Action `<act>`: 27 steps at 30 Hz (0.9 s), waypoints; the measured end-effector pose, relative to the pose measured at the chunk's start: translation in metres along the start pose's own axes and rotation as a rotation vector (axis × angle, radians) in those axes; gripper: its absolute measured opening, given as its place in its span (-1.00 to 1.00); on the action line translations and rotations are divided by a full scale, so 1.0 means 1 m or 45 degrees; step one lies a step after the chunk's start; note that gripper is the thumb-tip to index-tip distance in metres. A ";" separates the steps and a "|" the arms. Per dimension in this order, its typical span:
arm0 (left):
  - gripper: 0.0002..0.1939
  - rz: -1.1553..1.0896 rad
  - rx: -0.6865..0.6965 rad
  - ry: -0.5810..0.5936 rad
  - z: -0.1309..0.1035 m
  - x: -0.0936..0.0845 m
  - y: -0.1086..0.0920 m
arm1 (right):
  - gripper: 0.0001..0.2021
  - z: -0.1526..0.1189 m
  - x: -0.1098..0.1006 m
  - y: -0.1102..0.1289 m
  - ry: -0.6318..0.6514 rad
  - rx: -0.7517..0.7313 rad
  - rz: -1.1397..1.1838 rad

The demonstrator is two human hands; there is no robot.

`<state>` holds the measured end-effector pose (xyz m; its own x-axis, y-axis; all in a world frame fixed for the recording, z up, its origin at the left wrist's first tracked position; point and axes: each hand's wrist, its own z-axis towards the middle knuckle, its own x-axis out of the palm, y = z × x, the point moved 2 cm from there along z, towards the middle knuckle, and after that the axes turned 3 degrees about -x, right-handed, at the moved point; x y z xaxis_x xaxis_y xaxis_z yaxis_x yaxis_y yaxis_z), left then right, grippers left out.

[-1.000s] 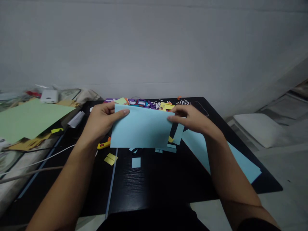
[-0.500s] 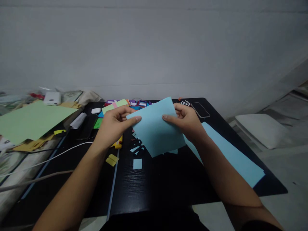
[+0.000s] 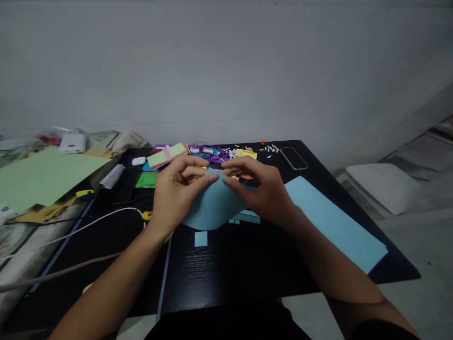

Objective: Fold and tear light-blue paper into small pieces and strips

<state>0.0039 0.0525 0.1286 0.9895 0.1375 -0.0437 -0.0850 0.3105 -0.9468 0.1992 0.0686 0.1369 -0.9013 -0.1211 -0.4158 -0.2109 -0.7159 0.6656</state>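
From my remote view I record the left hand [image 3: 173, 193] and right hand [image 3: 264, 191] pinching the light-blue paper [image 3: 208, 205] at frame centre. I judge it partly worked: curved, no finished crease visible. Larger blue sheets [image 3: 332, 224], right of frame, lie flat, unfolded.

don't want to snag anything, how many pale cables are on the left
2 in view: a white cable curving across the left of the table, and a beige cable lower in view, running up to the left forearm. Others may be hidden.
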 end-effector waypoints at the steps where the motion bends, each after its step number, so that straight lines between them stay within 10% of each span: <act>1: -0.68 0.006 0.015 -0.005 -0.003 0.002 -0.002 | -0.82 -0.002 0.004 0.002 -0.059 -0.025 -0.015; 27: -0.85 0.353 0.439 -0.180 -0.018 0.003 -0.006 | -0.79 -0.006 0.008 0.014 -0.327 -0.131 -0.075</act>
<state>0.0097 0.0345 0.1284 0.9005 0.3788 -0.2135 -0.4013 0.5350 -0.7434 0.1916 0.0530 0.1392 -0.9578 0.0912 -0.2725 -0.2377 -0.7843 0.5731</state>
